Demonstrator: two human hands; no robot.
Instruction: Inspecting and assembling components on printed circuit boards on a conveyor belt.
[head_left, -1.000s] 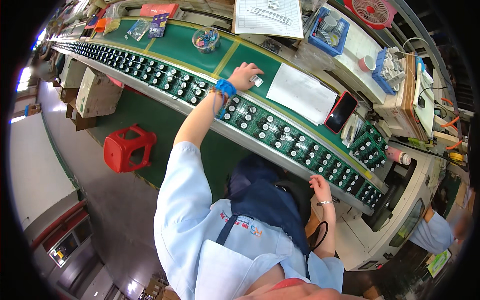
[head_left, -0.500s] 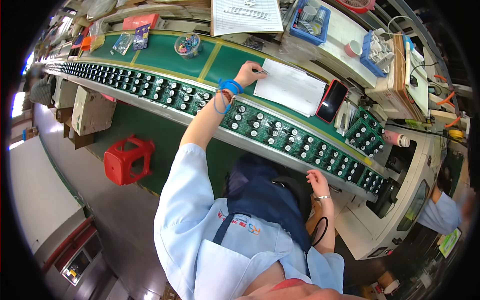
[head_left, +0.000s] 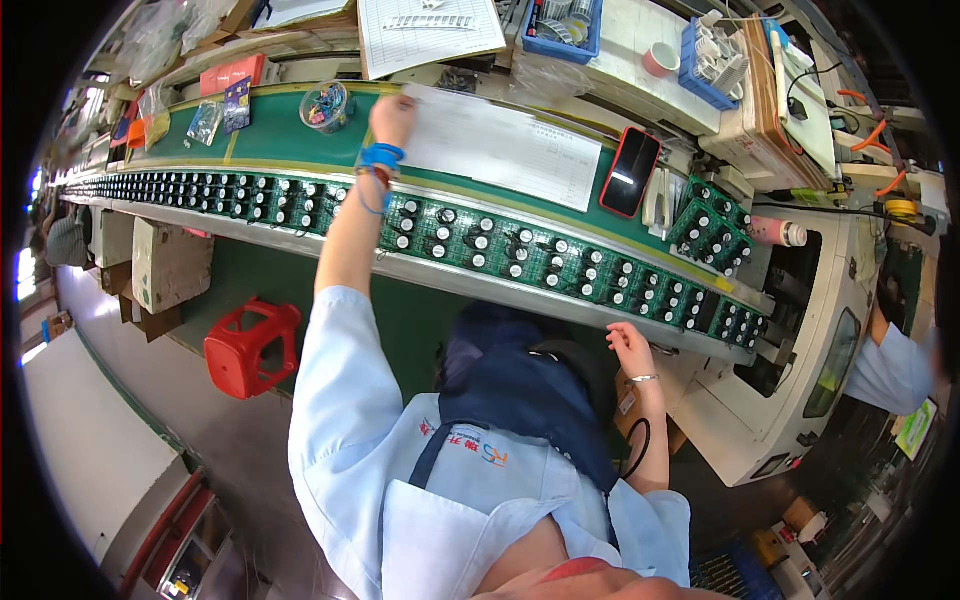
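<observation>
My left hand (head_left: 393,118) reaches across the row of boards, closed on the left end of a white paper sheet (head_left: 455,130). That sheet is smeared by motion and stretches left over a printed sheet (head_left: 555,165) lying on the green bench. Blue bands circle my left wrist. My right hand (head_left: 630,350) hangs just in front of the metal rail, fingers loosely bent and apart, holding nothing. Between my hands and the papers runs a long line of green circuit boards (head_left: 480,243) with round, white-topped black parts. A red-edged phone (head_left: 631,172) lies right of the papers.
A clear tub of small coloured parts (head_left: 326,106) stands left of my left hand. Behind are a ruled sheet (head_left: 430,45) and blue bins (head_left: 562,45). Stacked boards (head_left: 712,225) and a pink bottle (head_left: 778,231) sit right. A red stool (head_left: 252,348) stands on the floor.
My left hand has moved left with the end of a paper sheet, drawing it across the bench. The view has shifted slightly. My right hand stays at the rail.
</observation>
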